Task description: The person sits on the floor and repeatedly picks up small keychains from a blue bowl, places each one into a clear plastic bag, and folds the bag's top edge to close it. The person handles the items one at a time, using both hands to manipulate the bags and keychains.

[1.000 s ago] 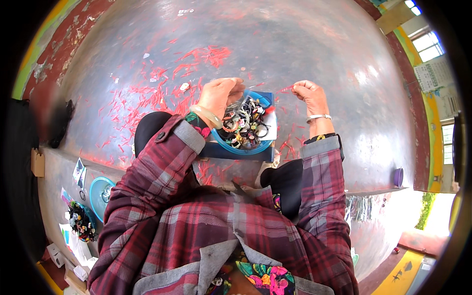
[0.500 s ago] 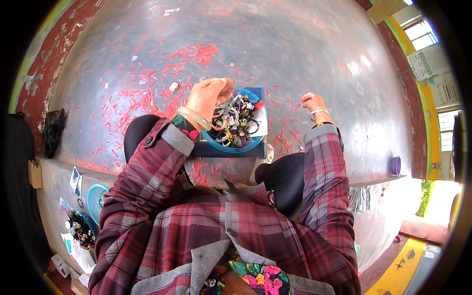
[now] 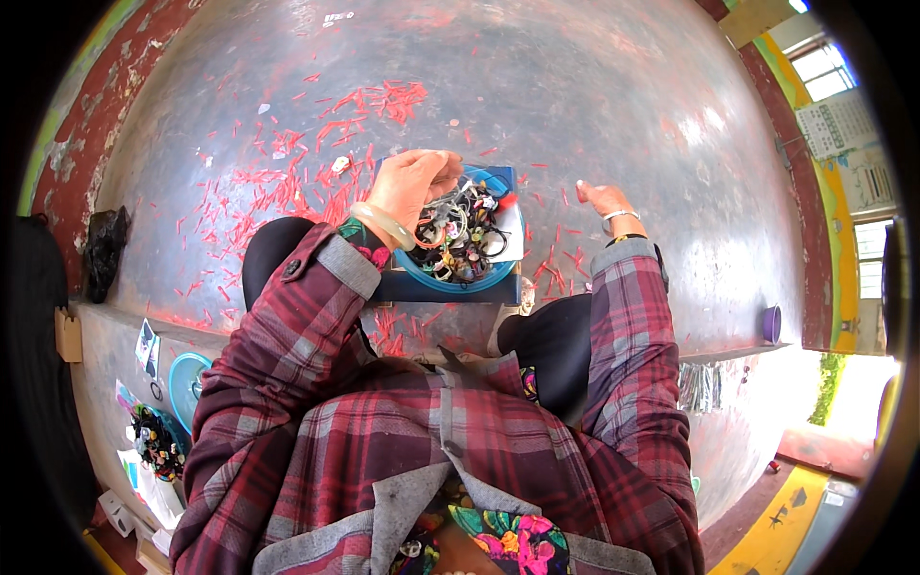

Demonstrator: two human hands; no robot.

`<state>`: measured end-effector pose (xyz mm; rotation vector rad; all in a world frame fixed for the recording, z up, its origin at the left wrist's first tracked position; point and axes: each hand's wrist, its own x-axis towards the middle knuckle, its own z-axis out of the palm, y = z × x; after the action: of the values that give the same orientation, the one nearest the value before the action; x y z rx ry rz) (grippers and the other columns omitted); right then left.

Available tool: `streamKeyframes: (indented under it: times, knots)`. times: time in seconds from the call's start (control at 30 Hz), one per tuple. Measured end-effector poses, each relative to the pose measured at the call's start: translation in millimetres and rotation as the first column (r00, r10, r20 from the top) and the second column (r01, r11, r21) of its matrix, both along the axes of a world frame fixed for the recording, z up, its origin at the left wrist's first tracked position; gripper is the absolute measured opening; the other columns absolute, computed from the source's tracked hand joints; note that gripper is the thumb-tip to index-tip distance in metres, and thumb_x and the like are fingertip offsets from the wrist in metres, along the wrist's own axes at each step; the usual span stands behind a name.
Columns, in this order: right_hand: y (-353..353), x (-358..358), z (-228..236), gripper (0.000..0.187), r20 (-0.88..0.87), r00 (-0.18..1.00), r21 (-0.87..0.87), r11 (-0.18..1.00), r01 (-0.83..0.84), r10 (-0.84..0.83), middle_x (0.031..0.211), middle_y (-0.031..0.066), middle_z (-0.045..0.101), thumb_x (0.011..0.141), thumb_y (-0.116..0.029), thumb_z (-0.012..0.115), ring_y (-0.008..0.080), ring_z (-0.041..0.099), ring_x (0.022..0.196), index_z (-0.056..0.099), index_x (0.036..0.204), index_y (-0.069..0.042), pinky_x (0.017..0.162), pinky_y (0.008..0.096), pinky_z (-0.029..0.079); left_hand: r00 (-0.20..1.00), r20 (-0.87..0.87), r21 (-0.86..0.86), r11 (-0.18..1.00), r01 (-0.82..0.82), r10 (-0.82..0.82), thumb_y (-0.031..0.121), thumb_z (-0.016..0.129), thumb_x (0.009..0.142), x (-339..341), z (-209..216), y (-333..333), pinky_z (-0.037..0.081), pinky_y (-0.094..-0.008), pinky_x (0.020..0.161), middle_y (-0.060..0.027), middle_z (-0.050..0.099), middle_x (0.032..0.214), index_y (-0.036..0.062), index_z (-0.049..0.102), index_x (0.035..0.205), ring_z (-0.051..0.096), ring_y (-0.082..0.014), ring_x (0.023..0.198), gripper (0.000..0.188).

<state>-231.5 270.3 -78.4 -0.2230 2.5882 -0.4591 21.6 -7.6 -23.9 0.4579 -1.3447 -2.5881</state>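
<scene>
A blue bowl (image 3: 458, 281) heaped with coloured bangles and hair bands (image 3: 462, 230) rests on a dark blue box (image 3: 431, 288) between my knees. My left hand (image 3: 410, 184), with a pale bangle on its wrist, hovers over the bowl's upper left side. Its fingers are curled into the pile and closed on some of the bands. My right hand (image 3: 604, 199), wearing a thin bracelet, is out to the right of the bowl, low over the grey floor. Its fingers are slightly apart and I see nothing in them. Plaid sleeves cover both forearms.
Red scraps (image 3: 316, 163) litter the grey concrete floor (image 3: 575, 96) beyond the bowl. A black bag (image 3: 103, 251) lies at the far left. A second blue bowl (image 3: 184, 383) and more trinkets (image 3: 155, 443) sit at my lower left. A small purple cup (image 3: 772, 324) stands at the step's edge on the right.
My left hand stayed at the bowl, its fingers curling deeper into the pile. My right hand drew back from the bowl's right side and sank toward the floor.
</scene>
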Motion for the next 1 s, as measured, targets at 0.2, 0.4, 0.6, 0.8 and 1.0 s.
streamKeyframes:
  times: [0.2, 0.4, 0.6, 0.8, 1.0]
  knots:
    - [2.9, 14.0, 8.6, 0.054, -0.003, 1.0, -0.282, 0.96, 0.001, -0.002, 0.103, 0.0192, 0.061, 0.072, -0.052, 0.06, 0.0307, 0.057, 0.099, 0.064, 0.099, -0.006, 0.082, 0.0358, 0.043, 1.0, 0.011, 0.008, 1.0, 0.0, 0.0, 0.017, 0.05, 0.089, 1.0, 3.5, 1.8, 0.046, -0.0305, 0.087, -0.0119, 0.059, 0.098, -0.005, 0.056, 0.098, 0.057, -0.0186, 0.093, 0.025]
    - [29.9, -14.7, -12.7, 0.048, -0.176, 0.976, 0.267, 0.96, -0.08, 0.13, 0.116, 0.0156, 0.056, 0.074, -0.032, 0.063, 0.0263, 0.054, 0.107, 0.057, 0.114, -0.005, 0.089, 0.0343, 0.042, 0.999, 0.047, -0.036, 0.999, 0.027, -0.025, 0.017, 0.049, 0.09, -0.9, 5.6, 2.2, 0.046, -0.0302, 0.086, -0.0107, 0.059, 0.098, -0.0045, 0.057, 0.098, 0.057, -0.019, 0.093, 0.024]
    - [14.3, -1.6, -0.7, 0.04, 0.046, 0.996, -0.48, 0.873, 0.09, -0.078, 0.118, 0.0073, 0.056, 0.078, -0.012, 0.059, 0.0197, 0.05, 0.112, 0.054, 0.117, -0.005, 0.092, 0.0346, 0.039, 0.998, 0.063, -0.038, 0.999, 0.013, -0.011, 0.016, 0.048, 0.09, 1.4, 3.6, 3.1, 0.046, -0.0294, 0.085, -0.0099, 0.06, 0.096, -0.0039, 0.058, 0.095, 0.057, -0.0181, 0.092, 0.023]
    - [4.1, 15.0, 30.5, 0.036, 0.333, 0.942, -0.741, 0.629, 0.235, 0.041, 0.116, 0.0048, 0.057, 0.079, -0.013, 0.059, 0.0172, 0.052, 0.109, 0.057, 0.115, -0.007, 0.091, 0.0335, 0.038, 0.997, 0.074, -0.04, 0.999, 0.014, -0.011, 0.016, 0.048, 0.09, 3.1, 8.2, 2.5, 0.046, -0.0295, 0.085, -0.01, 0.06, 0.095, -0.0038, 0.058, 0.095, 0.057, -0.0181, 0.093, 0.023]
    - [70.9, -49.7, -57.9, 0.03, -0.208, 0.976, 0.186, 0.982, -0.02, 0.059, 0.105, 0.0093, 0.062, 0.079, -0.019, 0.06, 0.0157, 0.057, 0.096, 0.062, 0.106, -0.007, 0.082, 0.0286, 0.043, 0.998, 0.049, -0.032, 0.999, 0.043, -0.041, 0.015, 0.048, 0.09, -8.7, 8.4, 8.7, 0.046, -0.0304, 0.086, -0.0105, 0.06, 0.095, -0.0044, 0.058, 0.094, 0.057, -0.0188, 0.092, 0.023]
